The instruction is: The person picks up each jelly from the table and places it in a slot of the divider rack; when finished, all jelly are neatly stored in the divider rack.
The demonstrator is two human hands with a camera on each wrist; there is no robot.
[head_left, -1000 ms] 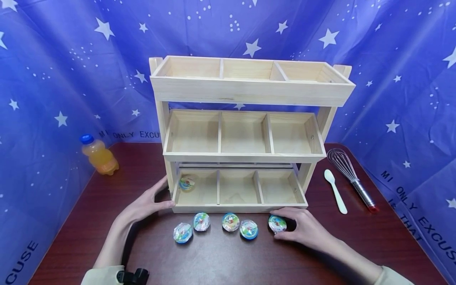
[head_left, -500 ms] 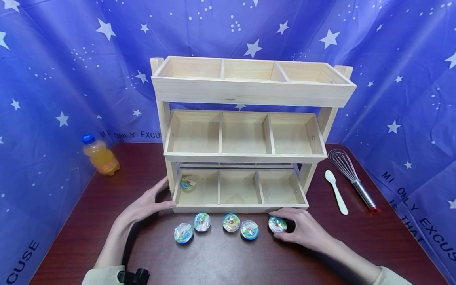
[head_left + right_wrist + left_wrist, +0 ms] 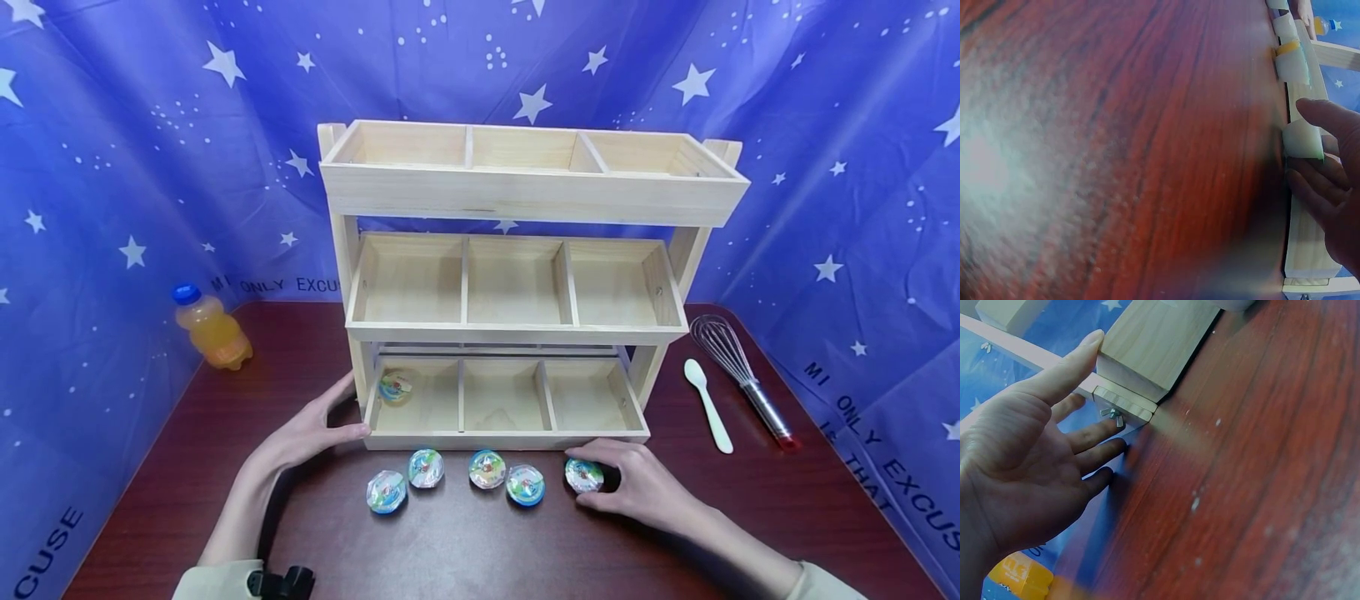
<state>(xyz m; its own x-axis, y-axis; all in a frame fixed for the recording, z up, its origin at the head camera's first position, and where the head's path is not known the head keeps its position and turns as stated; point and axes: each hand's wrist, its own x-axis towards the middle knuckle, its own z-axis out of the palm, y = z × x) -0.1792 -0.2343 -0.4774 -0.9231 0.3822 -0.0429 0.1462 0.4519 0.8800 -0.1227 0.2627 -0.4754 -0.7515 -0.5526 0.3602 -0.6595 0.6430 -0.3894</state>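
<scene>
Right hand (image 3: 637,483) curls round a foil-lidded jelly cup (image 3: 583,476), index finger at its far side and thumb at its near side, so it appears to hold the cup; how firmly, the pictures do not show. That cup seems to rest on the counter (image 3: 465,558), in front of the right compartment of the bottom tray (image 3: 506,440).

Left hand (image 3: 303,433) grips nothing: its fingers are spread and loosely extended beside the foot of the wooden rack (image 3: 536,196), with the thumb against the tray's front left corner. A wing nut (image 3: 1113,414) shows beside those fingers in the left wrist view.

Compared with 1.0 s and 0.5 s ago, almost nothing has changed. Both hands and all 6 cups keep their places, and only the head view has shifted slightly. For the work in hand, this suggests a pause with the grasp set and the cup not lifted.

Along the tray's front edge stand 4 more cups: 2 before the left compartment, a left outer cup (image 3: 386,492) and a left inner cup (image 3: 426,468), and 2 before the middle compartment, a yellowish cup (image 3: 487,469) and a blue-rimmed cup (image 3: 525,485). Another 1, the tray cup (image 3: 394,386), lies in the left compartment by its back left corner.

An orange drink bottle (image 3: 213,329) stands towards the counter's far left corner; a pale spoon (image 3: 708,406) and a whisk (image 3: 742,379) lie near its right edge.
</scene>
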